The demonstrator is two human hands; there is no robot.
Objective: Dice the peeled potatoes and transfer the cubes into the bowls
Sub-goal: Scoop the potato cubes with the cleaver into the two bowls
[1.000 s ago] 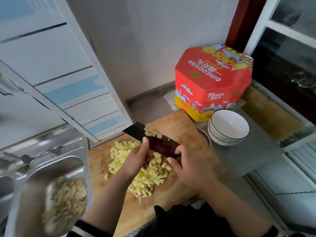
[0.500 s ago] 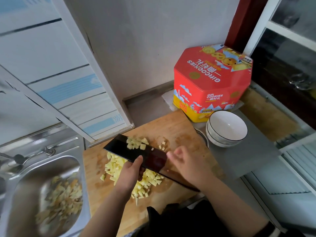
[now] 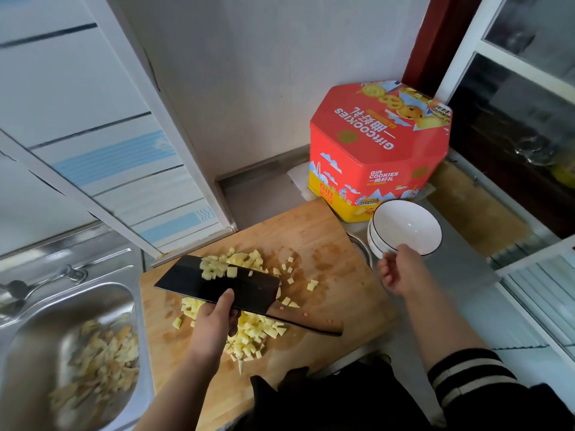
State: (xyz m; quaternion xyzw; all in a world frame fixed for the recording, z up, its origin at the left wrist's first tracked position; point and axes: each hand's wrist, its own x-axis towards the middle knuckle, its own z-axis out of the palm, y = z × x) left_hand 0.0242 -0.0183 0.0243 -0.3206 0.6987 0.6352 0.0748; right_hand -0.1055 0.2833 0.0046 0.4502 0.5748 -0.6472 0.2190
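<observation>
Since a half-second ago the right hand [image 3: 396, 270] has left the cleaver [image 3: 217, 283] and reached to the bowls [image 3: 404, 227] at 2 o'clock, fingers loosely open just short of the rim. Nearest, the left hand [image 3: 214, 325] grips the cleaver handle, blade flat and carrying cubes [image 3: 217, 269]. More cubes lie heaped beneath on the board [image 3: 326, 244]. They look light, wet and prone to roll off; keep the blade level. The bowls seem brittle: grasp the rim.

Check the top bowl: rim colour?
White top bowl with a thin dark line around its rim; clearest in the head view, the only one.
</observation>
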